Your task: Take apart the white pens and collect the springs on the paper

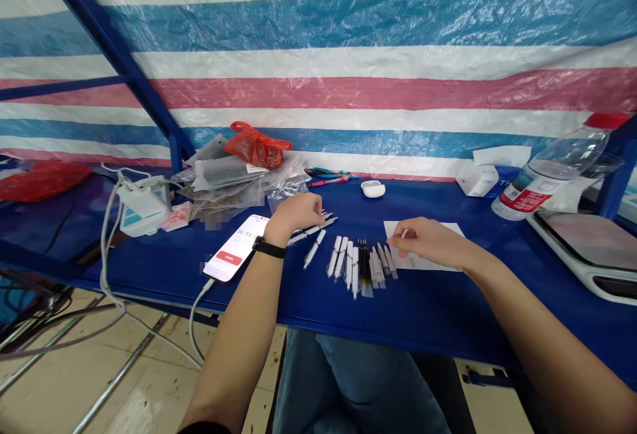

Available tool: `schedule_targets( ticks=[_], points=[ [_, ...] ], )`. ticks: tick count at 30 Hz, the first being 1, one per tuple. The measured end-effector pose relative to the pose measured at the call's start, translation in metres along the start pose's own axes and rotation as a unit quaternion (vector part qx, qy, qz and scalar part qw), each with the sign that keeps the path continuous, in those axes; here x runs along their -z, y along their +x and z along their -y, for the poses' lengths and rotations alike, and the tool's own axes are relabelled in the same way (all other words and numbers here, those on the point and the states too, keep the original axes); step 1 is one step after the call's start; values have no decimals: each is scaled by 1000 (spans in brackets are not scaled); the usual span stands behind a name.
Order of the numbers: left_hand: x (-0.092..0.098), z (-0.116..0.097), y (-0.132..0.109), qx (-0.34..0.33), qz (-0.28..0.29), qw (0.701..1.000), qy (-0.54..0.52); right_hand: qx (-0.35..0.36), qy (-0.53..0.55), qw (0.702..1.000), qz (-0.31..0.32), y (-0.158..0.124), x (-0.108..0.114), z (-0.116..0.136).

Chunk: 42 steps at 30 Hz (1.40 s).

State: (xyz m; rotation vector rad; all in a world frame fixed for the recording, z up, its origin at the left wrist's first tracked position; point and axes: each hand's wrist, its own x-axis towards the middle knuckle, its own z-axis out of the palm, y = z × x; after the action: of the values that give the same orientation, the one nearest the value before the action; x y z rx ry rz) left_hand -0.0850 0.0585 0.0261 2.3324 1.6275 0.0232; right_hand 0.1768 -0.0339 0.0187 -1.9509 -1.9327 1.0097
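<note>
My left hand (298, 214), with a dark watch band at the wrist, is curled over several slim white pens (326, 220) on the blue table. Its fingertips are mostly hidden. My right hand (428, 238) hovers over a sheet of white paper (450, 263), thumb and index finger bent close together; anything between them is too small to make out. Between the hands lies a row of pen parts: white tubes (341, 256), dark thin refills (365, 265) and pale grey tapered pieces (381, 263). One white pen (314, 248) lies apart, slanted.
A phone (236, 248) showing a timer lies left, its cable hanging over the table edge. Behind are plastic bags (229, 182), a red bag (256, 145), coloured pens (328, 180) and a white earbud case (373, 188). At right stand a bottle (552, 172) and a scale (587, 241).
</note>
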Motion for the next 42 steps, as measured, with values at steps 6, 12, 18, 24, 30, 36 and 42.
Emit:
schedule_targets(
  ticks=[6, 12, 18, 24, 30, 36, 42],
  points=[
    [-2, 1, 2, -12, 2, 1000, -6, 29, -6, 997, 66, -5, 1, 7],
    [-1, 1, 2, -22, 7, 1000, -17, 42, 27, 996, 78, -4, -4, 6],
    [4, -3, -3, -25, 28, 999, -32, 52, 29, 996, 66, -2, -6, 4],
    [3, -6, -6, 8, 89, 992, -86, 44, 40, 997, 49, -1, -5, 3],
    [7, -10, -10, -4, 97, 991, -89, 47, 44, 997, 53, 0, -3, 4],
    [8, -12, -14, -28, 116, 988, -101, 45, 48, 997, 42, 1, -3, 4],
    [6, -11, -13, -34, 145, 982, -112, 34, 50, 997, 39, 1, -3, 4]
  ],
)
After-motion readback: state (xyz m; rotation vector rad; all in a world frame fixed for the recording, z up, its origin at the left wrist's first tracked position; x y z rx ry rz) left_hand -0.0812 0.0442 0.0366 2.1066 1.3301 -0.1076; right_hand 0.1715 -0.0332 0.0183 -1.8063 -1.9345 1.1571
